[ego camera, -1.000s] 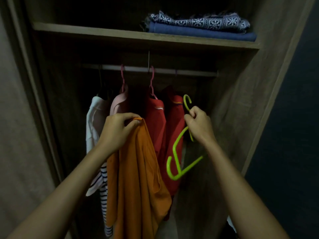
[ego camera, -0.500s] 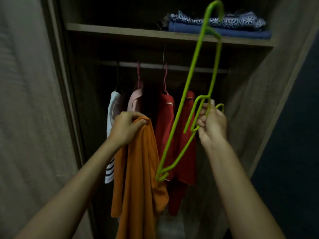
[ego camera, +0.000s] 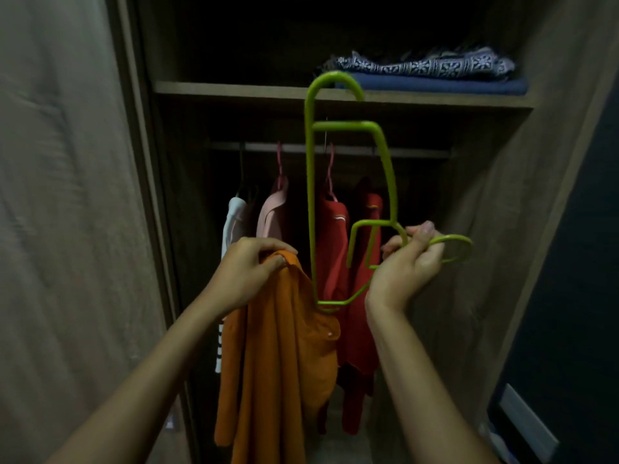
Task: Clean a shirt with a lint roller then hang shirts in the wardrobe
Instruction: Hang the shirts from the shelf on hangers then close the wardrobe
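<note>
The left hand is closed on the top of an orange shirt, pinching the fabric near the collar so that the rest hangs straight down in front of the open wardrobe. The right hand grips a green hanger near its hook, fingers wrapped around the thin frame. The hanger is turned on end, one shoulder pointing up in front of the shelf and the other low, touching the orange shirt just beside its collar. The hook sticks out to the right of the hand.

Behind both hands, a rail crosses the wardrobe under the shelf. Four garments hang from it side by side: a white shirt at the left, then a pink shirt, then two red shirts. Folded blankets, one patterned over one blue, lie on the shelf at the right. The lint roller cannot be seen.
</note>
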Action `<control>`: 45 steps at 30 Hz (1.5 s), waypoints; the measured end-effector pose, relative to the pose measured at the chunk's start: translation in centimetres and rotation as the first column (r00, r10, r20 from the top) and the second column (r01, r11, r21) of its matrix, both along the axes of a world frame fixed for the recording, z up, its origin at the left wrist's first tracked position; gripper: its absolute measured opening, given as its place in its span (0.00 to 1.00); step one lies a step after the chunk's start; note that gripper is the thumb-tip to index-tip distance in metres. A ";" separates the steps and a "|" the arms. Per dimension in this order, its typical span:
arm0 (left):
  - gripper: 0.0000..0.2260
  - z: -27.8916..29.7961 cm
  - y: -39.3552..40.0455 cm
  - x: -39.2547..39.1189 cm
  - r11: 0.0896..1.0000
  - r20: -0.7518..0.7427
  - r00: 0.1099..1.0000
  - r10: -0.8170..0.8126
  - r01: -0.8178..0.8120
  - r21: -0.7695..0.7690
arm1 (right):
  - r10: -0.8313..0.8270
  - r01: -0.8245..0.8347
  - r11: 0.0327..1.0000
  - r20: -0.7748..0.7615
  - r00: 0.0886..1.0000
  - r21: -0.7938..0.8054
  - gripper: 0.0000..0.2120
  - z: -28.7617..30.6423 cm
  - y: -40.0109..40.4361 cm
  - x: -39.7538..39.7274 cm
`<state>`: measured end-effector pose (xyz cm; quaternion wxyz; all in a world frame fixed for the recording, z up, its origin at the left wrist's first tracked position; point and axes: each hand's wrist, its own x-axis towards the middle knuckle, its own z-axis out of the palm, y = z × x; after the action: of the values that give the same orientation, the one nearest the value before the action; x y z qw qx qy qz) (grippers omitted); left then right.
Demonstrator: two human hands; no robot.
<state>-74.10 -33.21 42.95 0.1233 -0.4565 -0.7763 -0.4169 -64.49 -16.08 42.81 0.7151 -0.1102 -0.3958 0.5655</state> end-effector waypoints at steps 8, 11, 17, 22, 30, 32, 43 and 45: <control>0.09 0.7 -1.1 0.4 0.992 0.119 0.989 -0.086 0.073 0.104 | 0.256 -0.239 0.962 0.135 0.957 -0.133 0.13 -4.8 -2.3 -3.0; 0.10 0.5 -2.0 0.2 0.998 0.099 0.994 -0.045 0.041 0.039 | 0.347 -0.307 0.911 0.112 0.931 -0.274 0.14 -5.3 -2.3 -3.3; 0.10 0.3 -3.4 0.3 1.000 0.071 0.998 0.001 0.001 -0.023 | 0.438 -0.427 0.818 -0.065 0.897 -0.385 0.11 -1.9 -1.6 -2.4; 0.10 0.8 -3.5 1.2 0.998 0.066 0.996 -0.065 0.065 -0.002 | 0.460 -0.424 0.832 0.018 0.888 -0.357 0.13 -3.0 -3.9 -3.2; 0.08 2.0 -5.2 1.7 0.983 0.092 0.991 -0.095 0.078 0.168 | 0.248 -0.229 0.969 0.414 0.876 -0.094 0.13 -10.3 -4.0 -3.5; 0.08 2.0 -5.7 1.7 0.986 0.075 0.995 -0.059 0.046 0.161 | 0.198 -0.203 0.978 0.466 0.862 -0.039 0.13 -10.8 -3.2 -3.2; 0.08 -0.7 -4.6 0.0 0.979 -0.026 0.990 0.135 -0.137 -0.148 | 0.383 -0.311 0.883 0.156 0.910 -0.353 0.13 -6.0 -1.0 -1.3; 0.09 -1.2 -4.6 -0.5 0.980 0.056 0.992 0.111 -0.101 -0.169 | 0.401 -0.349 0.858 0.068 0.913 -0.377 0.12 -5.0 -1.0 -1.0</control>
<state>-74.56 -37.78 41.70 0.0814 -0.4092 -0.8351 -0.3585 -65.51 -17.04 37.81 0.5283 -0.1993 -0.3511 0.7469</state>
